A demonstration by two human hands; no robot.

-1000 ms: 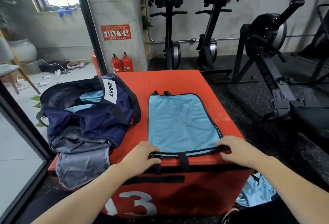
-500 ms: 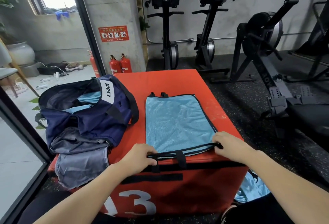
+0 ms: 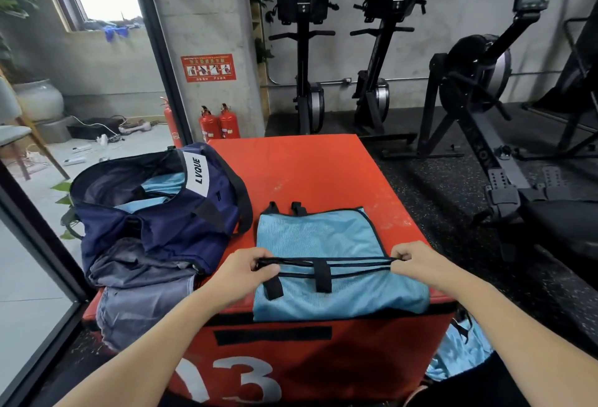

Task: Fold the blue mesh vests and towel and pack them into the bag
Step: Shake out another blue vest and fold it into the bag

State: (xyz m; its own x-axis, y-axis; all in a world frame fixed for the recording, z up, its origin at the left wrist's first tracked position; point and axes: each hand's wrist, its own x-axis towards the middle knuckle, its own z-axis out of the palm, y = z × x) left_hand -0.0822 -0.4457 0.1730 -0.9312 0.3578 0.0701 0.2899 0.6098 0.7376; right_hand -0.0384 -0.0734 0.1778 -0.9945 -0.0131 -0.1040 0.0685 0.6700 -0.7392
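Observation:
A light blue mesh vest with black trim lies on the red box. Its near edge is lifted and carried over the middle of the vest. My left hand pinches the left corner of that black-trimmed edge. My right hand pinches the right corner. To the left stands an open navy bag marked LVQUE, with light blue fabric inside it. A grey towel lies in front of the bag and hangs over the box's near left corner.
More light blue vest fabric lies on the floor at the box's right side. Rowing machines stand behind and to the right. Red fire extinguishers stand by the pillar. A glass door frame runs along the left.
Both hands have lifted the vest's near edge from the box's front rim and carried it away from me, so the vest now lies partly doubled over.

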